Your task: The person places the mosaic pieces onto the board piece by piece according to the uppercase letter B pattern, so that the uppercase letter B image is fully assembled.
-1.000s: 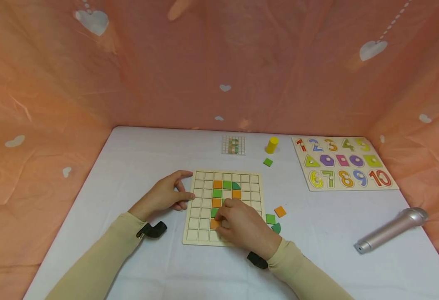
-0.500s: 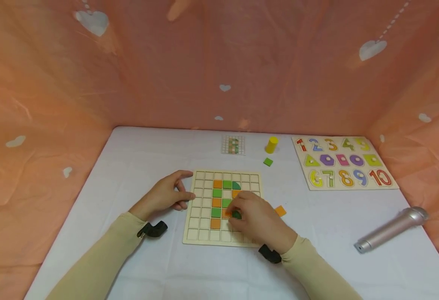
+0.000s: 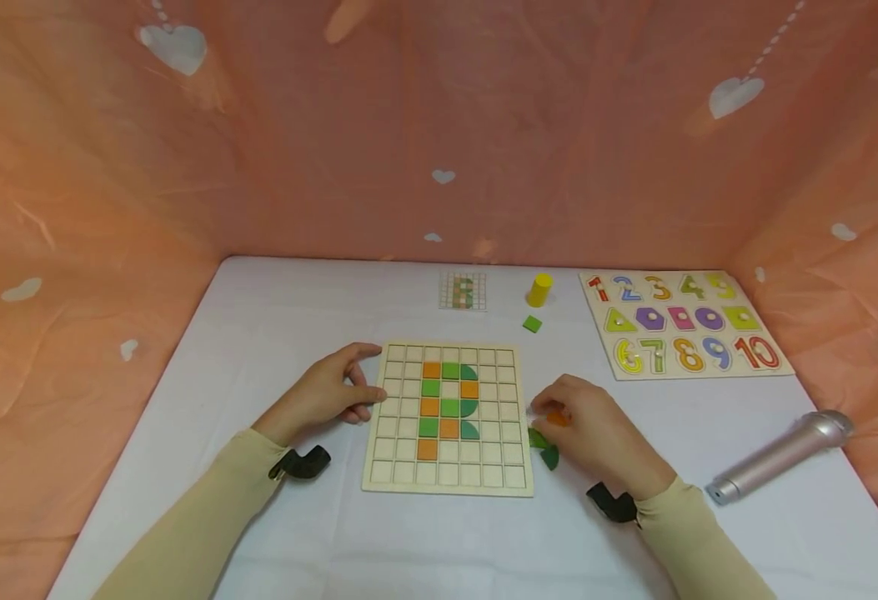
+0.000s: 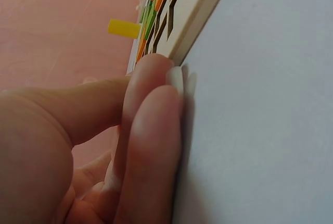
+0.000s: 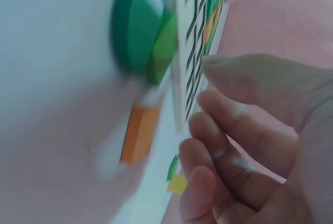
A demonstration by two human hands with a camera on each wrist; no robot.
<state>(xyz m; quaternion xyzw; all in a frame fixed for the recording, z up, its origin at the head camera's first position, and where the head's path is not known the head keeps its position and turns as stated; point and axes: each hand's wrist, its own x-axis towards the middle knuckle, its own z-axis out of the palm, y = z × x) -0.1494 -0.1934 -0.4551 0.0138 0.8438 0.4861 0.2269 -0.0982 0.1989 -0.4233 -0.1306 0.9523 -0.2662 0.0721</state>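
A wooden grid board (image 3: 403, 472) lies on the table with orange and light green squares and dark green quarter-circle tiles (image 3: 469, 430) set in its cells. Against the board's left edge rest the thumb and index finger of my left hand (image 3: 326, 390); its other fingers curl loosely below. Off the board's right edge hovers my right hand (image 3: 596, 425), fingers bent, thumb apart, nothing between them. Under and beside it lie an orange square tile (image 5: 140, 134), a light green square tile (image 5: 163, 49) and a dark green quarter-circle tile (image 5: 130, 31), partly covered in the head view.
Behind the board are a small pattern card (image 3: 463, 292), a yellow cylinder (image 3: 539, 290) and one light green tile (image 3: 532, 324). A number-and-shape puzzle board (image 3: 686, 325) sits back right. A silvery-pink microphone (image 3: 780, 457) lies at the right.
My right hand has moved from the board's middle rightward to the loose tiles, uncovering a dark green quarter-circle tile in the grid. The left hand stays at the board's edge.
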